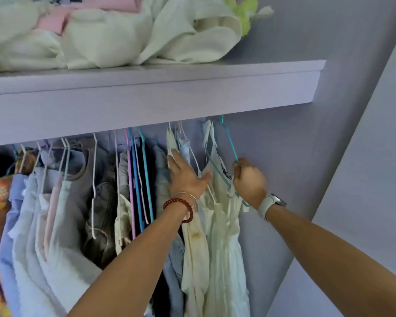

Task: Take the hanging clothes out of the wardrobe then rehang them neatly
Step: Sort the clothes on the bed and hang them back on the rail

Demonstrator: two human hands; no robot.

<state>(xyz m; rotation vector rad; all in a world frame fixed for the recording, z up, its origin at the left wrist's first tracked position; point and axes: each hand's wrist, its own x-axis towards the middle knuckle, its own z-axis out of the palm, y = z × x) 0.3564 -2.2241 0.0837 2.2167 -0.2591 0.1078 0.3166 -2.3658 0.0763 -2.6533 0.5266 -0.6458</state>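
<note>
Now: right hand (249, 180) fingers grip teal hanger (230, 143) | left hand (185, 177) fingers flat, parting hanging clothes (133, 191)

Heaped clothes (114, 35) lie on the shelf (146, 92), garments (62, 202) seemingly crowded beneath.

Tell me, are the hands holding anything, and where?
The right hand grips the teal hanger at its sloping arm. The left hand lies flat against the hanging clothes, gripping nothing.

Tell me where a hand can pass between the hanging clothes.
A gap shows between the pale cream dress on the teal wire hanger and the lilac side wall. Left of the left hand, garments hang packed together.
</note>
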